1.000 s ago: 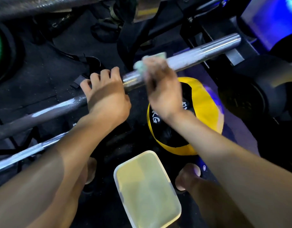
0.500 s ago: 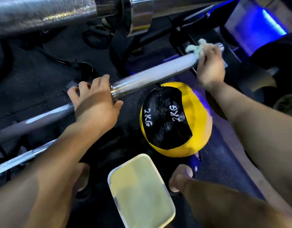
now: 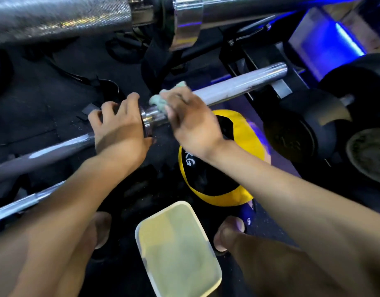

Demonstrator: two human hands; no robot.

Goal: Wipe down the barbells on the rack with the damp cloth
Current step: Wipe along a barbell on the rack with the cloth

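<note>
Two bare hands work on one long steel barbell (image 3: 234,88) that runs slantwise from the lower left to the upper right, its far end lying on the black metal rack (image 3: 259,61); the left hand (image 3: 120,133) grips the grey shaft just left of the bright collar, fingers curled over the top of the bar and thumb tucked under; the right hand (image 3: 191,121) sits just right of that collar, at the inner end of the smooth chrome sleeve, its fingers bunched round a crumpled pale green cloth (image 3: 161,99) and pressing it onto the metal; part of the cloth sticks out above the knuckles; the two hands lie close together, with only the collar between them.

A second, thicker barbell with a knurled silver shaft (image 3: 62,20) crosses the top edge of the view, blurred and nearer the camera; a third thin chrome bar (image 3: 24,202) shows at the lower left, partly hidden by the left forearm.

Below the right wrist a yellow and black medicine ball with white "KG" lettering (image 3: 240,133) rests on the dark rubber floor (image 3: 34,103); nearer the person, between two bare feet, stands a pale rectangular plastic tub with rounded corners (image 3: 178,249); black weight plates (image 3: 309,125) stand at the right edge under a blue glow.
</note>
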